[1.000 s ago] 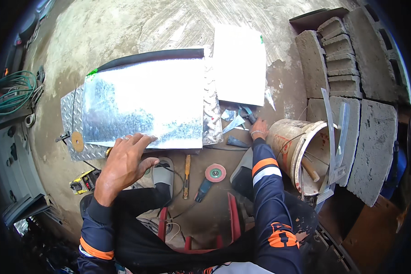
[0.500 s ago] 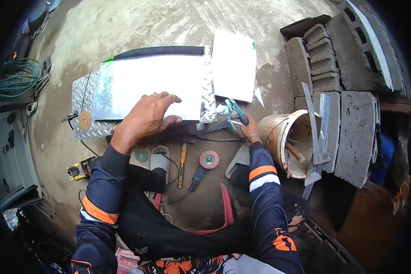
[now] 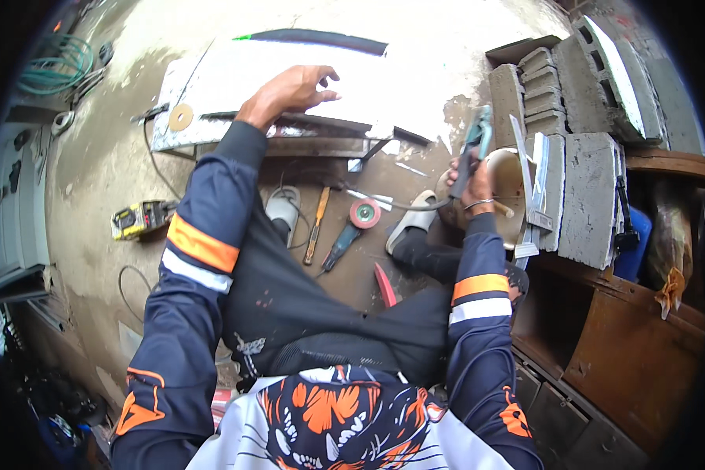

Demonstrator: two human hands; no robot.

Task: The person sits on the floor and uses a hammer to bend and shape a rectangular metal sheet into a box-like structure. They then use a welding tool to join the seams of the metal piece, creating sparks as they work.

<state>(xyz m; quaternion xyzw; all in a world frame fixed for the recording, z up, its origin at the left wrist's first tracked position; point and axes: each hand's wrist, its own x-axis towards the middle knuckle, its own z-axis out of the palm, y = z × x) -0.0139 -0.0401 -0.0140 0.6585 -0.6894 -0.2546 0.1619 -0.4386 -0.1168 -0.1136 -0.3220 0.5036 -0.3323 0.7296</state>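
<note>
Sheet metal, a bright, silvery, flat rectangular sheet (image 3: 305,82), lies on the concrete floor (image 3: 94,172) in front of the seated person. The left hand (image 3: 290,88) rests on it with fingers spread, palm down, pressing near its lower edge. The right hand (image 3: 471,178) is closed around a pair of grey-green handled metal snips (image 3: 475,145), held upright and well apart from the sheet, just beside a tan plastic bucket (image 3: 509,196).

A round tan disc (image 3: 181,117) sits on the sheet's left corner. Below the sheet's near edge lie an orange-handled screwdriver (image 3: 316,225), an angle grinder with a red disc (image 3: 352,227) and a yellow tape measure (image 3: 139,218). Grey concrete blocks (image 3: 587,188) are stacked to the right, and a coil of green hose (image 3: 55,63) lies far left.

Judging from this, the step in hand is steadying the sheet while the cutting tool is picked up. The next move would call for bringing the snips across to the sheet's edge, opening the blades against it, and keeping the left palm firm so that the thin metal does not shift or buckle; the fingers should stay clear of the cut line and the sharp edge.
</note>
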